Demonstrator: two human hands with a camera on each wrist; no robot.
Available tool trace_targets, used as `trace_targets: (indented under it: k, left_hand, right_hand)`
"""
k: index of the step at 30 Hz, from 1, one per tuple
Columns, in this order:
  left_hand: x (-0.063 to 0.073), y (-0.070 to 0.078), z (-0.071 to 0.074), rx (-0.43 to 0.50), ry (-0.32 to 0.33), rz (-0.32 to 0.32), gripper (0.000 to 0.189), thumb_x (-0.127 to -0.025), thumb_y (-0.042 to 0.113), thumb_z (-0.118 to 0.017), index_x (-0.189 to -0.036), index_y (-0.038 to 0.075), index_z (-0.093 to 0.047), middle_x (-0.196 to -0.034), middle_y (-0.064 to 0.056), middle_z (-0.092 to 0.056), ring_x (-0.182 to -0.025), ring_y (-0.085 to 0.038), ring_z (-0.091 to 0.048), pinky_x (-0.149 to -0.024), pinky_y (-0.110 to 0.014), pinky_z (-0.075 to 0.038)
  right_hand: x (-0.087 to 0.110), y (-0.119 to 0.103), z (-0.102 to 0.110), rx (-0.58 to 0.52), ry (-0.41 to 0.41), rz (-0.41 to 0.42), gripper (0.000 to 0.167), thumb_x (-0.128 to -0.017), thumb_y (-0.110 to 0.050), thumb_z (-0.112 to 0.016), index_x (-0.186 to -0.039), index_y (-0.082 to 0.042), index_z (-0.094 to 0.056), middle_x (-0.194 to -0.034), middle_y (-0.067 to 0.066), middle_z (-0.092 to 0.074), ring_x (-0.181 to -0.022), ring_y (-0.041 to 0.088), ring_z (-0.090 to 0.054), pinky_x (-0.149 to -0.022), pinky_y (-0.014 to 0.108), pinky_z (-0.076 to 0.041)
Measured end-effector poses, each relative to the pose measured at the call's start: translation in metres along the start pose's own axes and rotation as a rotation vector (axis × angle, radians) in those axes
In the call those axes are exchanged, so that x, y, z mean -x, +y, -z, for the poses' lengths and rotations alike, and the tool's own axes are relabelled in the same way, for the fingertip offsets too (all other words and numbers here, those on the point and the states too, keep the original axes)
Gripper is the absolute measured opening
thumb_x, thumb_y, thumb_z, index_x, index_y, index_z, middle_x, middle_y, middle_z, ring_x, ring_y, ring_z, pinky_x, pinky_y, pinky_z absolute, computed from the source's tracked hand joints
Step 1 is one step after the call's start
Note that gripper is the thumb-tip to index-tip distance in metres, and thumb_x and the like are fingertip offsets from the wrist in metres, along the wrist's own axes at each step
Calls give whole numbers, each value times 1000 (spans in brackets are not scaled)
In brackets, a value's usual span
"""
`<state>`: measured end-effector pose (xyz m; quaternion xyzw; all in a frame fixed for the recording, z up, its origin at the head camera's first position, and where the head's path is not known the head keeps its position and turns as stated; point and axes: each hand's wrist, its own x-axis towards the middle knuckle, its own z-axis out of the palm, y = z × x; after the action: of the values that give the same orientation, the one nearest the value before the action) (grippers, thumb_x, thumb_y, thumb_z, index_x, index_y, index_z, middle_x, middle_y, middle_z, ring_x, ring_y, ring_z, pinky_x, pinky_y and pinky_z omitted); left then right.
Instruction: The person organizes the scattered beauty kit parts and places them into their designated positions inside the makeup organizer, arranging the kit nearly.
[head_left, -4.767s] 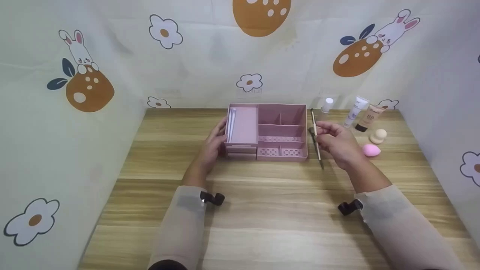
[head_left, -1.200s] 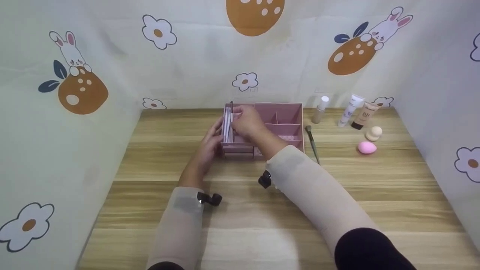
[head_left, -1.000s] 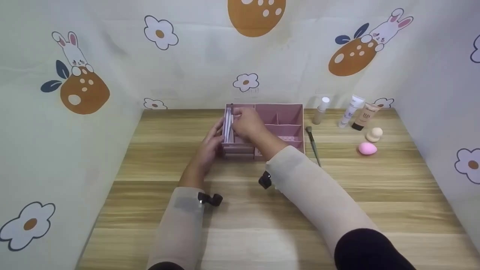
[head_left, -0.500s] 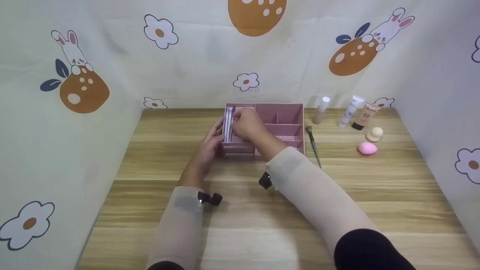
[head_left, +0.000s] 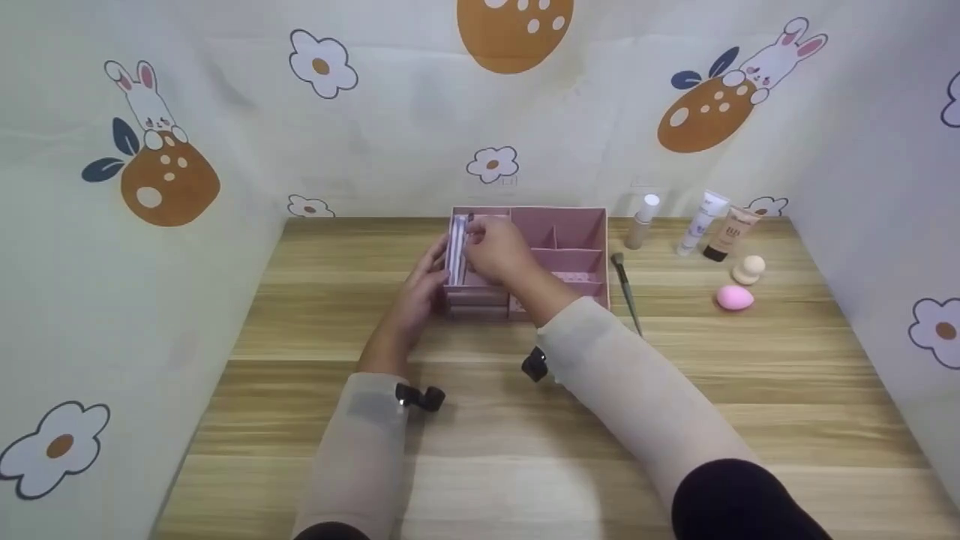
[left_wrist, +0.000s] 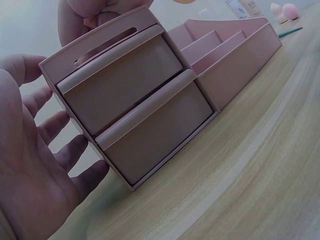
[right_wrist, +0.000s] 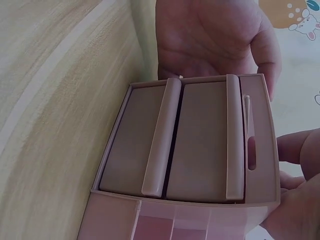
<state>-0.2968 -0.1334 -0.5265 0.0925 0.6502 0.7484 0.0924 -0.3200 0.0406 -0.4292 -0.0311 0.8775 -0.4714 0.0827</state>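
Observation:
A pink desk organizer (head_left: 480, 300) stands on the table, two drawers on its left half under a shallow top tray, with stepped compartments to the right. Spread fingers of my left hand (head_left: 415, 296) press along its left side; the left wrist view shows the fingertips against the drawer unit's side wall (left_wrist: 90, 135). Over the tray, my right hand (head_left: 496, 251) pinches a slim makeup brush (head_left: 470, 217), mostly hidden by the fingers. Beside it, thin white sticks (head_left: 455, 255) lie along the tray's left edge. Both drawers (right_wrist: 197, 140) are closed in the right wrist view.
Right of the organizer lies a green-handled makeup brush (head_left: 626, 289). Farther right are a white-capped bottle (head_left: 637, 229), a white tube (head_left: 700, 225), a beige BB tube (head_left: 730, 234), a gourd-shaped beige sponge (head_left: 748, 270) and a pink egg-shaped sponge (head_left: 735, 298). A patterned cloth hangs behind.
My right hand has carried the slim makeup brush from right of the organizer across to the top tray and lowered it there, shifting slightly right lately. My left hand stays at the organizer's side.

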Motion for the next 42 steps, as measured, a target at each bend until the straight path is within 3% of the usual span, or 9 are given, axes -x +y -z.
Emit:
trace_targets:
  k: [7, 15, 22, 28, 35, 42]
  left_hand:
    - [-1, -2, 0, 5, -5, -1, 63, -107, 19, -48, -169, 28, -35, -176, -8, -34, -162, -30, -32, -135, -51, -24]
    - [0, 0, -1, -3, 10, 2, 63, -106, 20, -50, -167, 32, -38, -176, -4, -34, -163, -28, -32, -134, -49, -26]
    - [2, 1, -2, -20, 27, 19, 62, -106, 22, -51, -166, 36, -40, -176, -2, -35, -162, -28, -33, -133, -50, -28]
    - [2, 2, -2, -39, 22, 18, 62, -107, 24, -52, -165, 38, -40, -177, -2, -33, -164, -28, -29, -135, -52, -22]
    - [2, 2, -2, -45, 16, 13, 62, -107, 25, -52, -166, 38, -38, -177, -3, -31, -165, -28, -28, -136, -52, -19]
    - [2, 1, -1, -54, 18, 25, 61, -107, 28, -53, -164, 43, -40, -177, 1, -32, -164, -26, -29, -136, -51, -20]
  right_hand:
    - [1, 5, 0, -80, 20, 1, 46, -100, -9, -64, -147, -8, -64, -113, 8, -71, -84, 18, -69, -64, 24, -57]
    - [6, 17, 2, -358, 61, 94, 42, -97, -1, -68, -139, -6, -70, -113, 10, -70, -93, 22, -73, -78, 35, -67]
    - [19, 29, 21, -405, 112, 98, 42, -96, -2, -69, -137, -6, -70, -110, 9, -72, -87, 21, -77, -80, 39, -67]
    - [36, 48, 44, -491, 143, 92, 41, -97, 0, -69, -138, 1, -67, -107, 10, -72, -89, 21, -77, -89, 44, -67]
    - [53, 76, 70, -553, 149, 90, 42, -98, 4, -67, -140, 5, -63, -101, 5, -70, -82, 12, -74, -80, 30, -67]
    - [65, 99, 91, -597, 180, 71, 43, -99, 3, -70, -140, 8, -61, -101, 2, -71, -84, 10, -71, -79, 27, -66]
